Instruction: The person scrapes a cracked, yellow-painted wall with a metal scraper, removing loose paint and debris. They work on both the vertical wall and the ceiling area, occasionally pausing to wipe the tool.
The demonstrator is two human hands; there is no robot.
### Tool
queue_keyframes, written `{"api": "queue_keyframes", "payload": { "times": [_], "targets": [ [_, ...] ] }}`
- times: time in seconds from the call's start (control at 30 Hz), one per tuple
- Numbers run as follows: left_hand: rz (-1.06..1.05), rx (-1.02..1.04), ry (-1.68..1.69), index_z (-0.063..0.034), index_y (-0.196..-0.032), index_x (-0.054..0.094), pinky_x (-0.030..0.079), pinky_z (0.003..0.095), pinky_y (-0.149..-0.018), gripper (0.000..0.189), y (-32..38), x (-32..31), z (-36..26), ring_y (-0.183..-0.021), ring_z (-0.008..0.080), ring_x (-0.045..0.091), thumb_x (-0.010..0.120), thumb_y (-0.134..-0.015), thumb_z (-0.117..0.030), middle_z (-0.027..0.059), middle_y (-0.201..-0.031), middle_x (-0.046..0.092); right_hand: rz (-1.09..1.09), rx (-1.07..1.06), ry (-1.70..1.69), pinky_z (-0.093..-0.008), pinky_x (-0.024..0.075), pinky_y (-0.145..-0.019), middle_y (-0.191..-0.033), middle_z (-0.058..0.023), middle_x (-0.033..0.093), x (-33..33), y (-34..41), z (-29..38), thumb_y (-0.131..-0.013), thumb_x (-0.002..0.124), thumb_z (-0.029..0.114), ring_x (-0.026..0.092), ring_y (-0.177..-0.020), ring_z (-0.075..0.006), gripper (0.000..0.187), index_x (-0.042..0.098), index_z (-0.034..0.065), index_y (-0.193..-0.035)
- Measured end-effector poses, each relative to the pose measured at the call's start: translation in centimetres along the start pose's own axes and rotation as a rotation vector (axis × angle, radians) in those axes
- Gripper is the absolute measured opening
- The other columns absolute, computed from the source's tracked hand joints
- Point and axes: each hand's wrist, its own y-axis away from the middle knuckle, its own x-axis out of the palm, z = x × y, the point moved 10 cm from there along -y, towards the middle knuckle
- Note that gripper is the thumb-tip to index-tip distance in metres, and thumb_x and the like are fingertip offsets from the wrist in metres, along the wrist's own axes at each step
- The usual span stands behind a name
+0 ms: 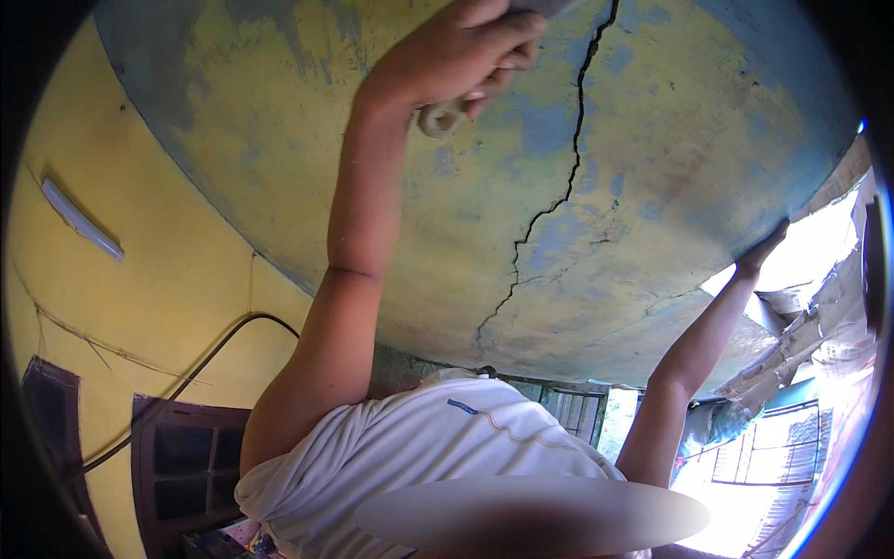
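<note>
My left hand (482, 59) is raised in front of a cracked surface (419, 230) of worn yellow and blue paint. Its fingers are curled around a hand tool (440, 119) with a pale handle that ends in a round, hollow butt. A flat grey part of the tool runs past the fingers and is cut off by the top of the picture. Far to the right, my right hand (768, 244) is at the edge of the painted surface, beside a bright opening; its fingers are too small and dark to read. A jagged black crack (578, 119) runs between my hands.
A yellow wall (160, 230) on the left carries a tube lamp (82, 220). A dark cable (209, 360) curves past a brown-framed paned panel (188, 454). Broken, ragged boards (782, 349) and a barred window (768, 447) stand at the right. My white shirt (419, 447) fills the lower middle.
</note>
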Motion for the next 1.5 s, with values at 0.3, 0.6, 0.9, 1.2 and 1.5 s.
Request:
{"api": "queue_keyframes", "payload": {
  "times": [0.3,0.6,0.9,1.2,1.5],
  "targets": [
    [-0.404,-0.01,-0.015,-0.0127,-0.153,0.04,0.036,0.0231,-0.036,0.06,2.1,-3.5,1.0,-0.04,0.0036,0.035,0.063,-0.102,-0.035,-0.0032,-0.068,0.043,-0.202,-0.202,0.047,-0.0362,0.0561,-0.084,-0.105,-0.0088,0.069,0.0,2.6,5.1,-0.098,0.063,0.013,0.066,-0.095,-0.0207,0.023,0.065,-0.0019,-0.115],
    [-0.283,0.194,0.026,-0.0092,-0.151,0.041,0.038,0.0236,-0.038,0.056,1.5,-1.4,-2.1,-0.043,0.0044,0.038,0.059,-0.104,-0.034,-0.0035,-0.069,0.044,-0.221,-0.067,-0.147,-0.0401,0.0502,-0.093,-0.123,-0.0119,0.061,-0.4,2.3,3.6,-0.097,0.054,0.032,0.058,-0.111,-0.0251,0.045,0.055,0.0003,-0.129],
    [-0.291,0.124,0.12,-0.0095,-0.128,0.048,0.036,0.0248,-0.034,0.035,-0.1,-0.7,1.2,-0.039,0.0048,0.037,0.059,-0.105,-0.034,-0.0024,-0.07,0.047,-0.258,-0.155,-0.098,-0.036,0.0548,-0.085,-0.106,-0.0084,0.069,-0.3,2.6,4.7,-0.099,0.06,0.011,0.065,-0.097,-0.0198,0.021,0.065,-0.0011,-0.116],
    [0.003,0.197,0.348,-0.0038,-0.147,0.033,0.037,0.0261,-0.034,0.047,1.7,5.8,3.1,-0.036,0.0087,0.038,0.051,-0.109,-0.023,0.0017,-0.065,0.045,-0.081,-0.06,-0.001,-0.0497,0.0411,-0.114,-0.154,-0.0197,0.045,0.7,2.0,3.0,-0.096,0.04,0.076,0.045,-0.14,-0.0362,0.095,0.037,0.0031,-0.157],
    [0.102,-0.313,0.732,-0.0119,-0.135,0.04,0.039,0.027,-0.035,0.065,11.5,15.8,24.7,-0.044,0.009,0.044,0.068,-0.097,-0.057,0.0028,-0.072,0.053,-0.247,-0.076,-0.175,-0.0365,0.0478,-0.087,-0.108,-0.0071,0.058,1.9,4.9,7.6,-0.1,0.053,0.026,0.055,-0.1,-0.0196,0.031,0.056,0.0008,-0.118]
  ]
}}
